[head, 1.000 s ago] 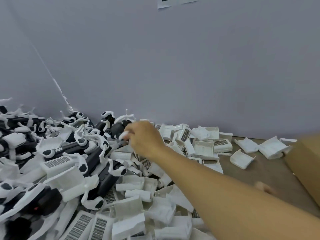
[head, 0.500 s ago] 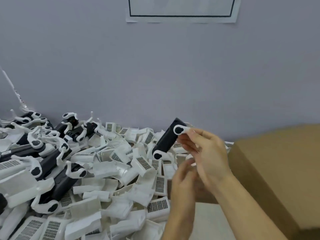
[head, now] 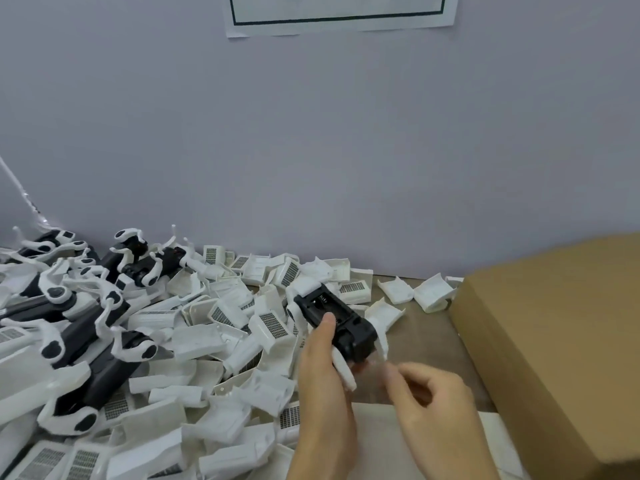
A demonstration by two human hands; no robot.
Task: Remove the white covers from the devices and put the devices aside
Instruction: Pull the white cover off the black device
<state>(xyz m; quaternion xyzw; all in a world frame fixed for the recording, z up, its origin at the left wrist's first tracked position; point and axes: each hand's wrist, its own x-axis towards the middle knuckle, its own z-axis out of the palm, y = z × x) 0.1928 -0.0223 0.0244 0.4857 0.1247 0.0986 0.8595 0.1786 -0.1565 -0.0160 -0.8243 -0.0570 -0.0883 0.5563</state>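
Now flipped underside-up, the black rectangular plastic device is sitting clamped in the left hand above the table, while the right hand's loosely curled, empty fingers are reaching for its white plastic cover.

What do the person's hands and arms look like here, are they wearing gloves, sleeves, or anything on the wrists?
Both hands are bare: no gloves on the left hand or the right hand. The forearms that show are uncovered as well, with no sleeve reaching into the picture. No watch, ring, band or marking is visible on either wrist or on the fingers. The right hand's fingertips are blurred, so small details there cannot be told.
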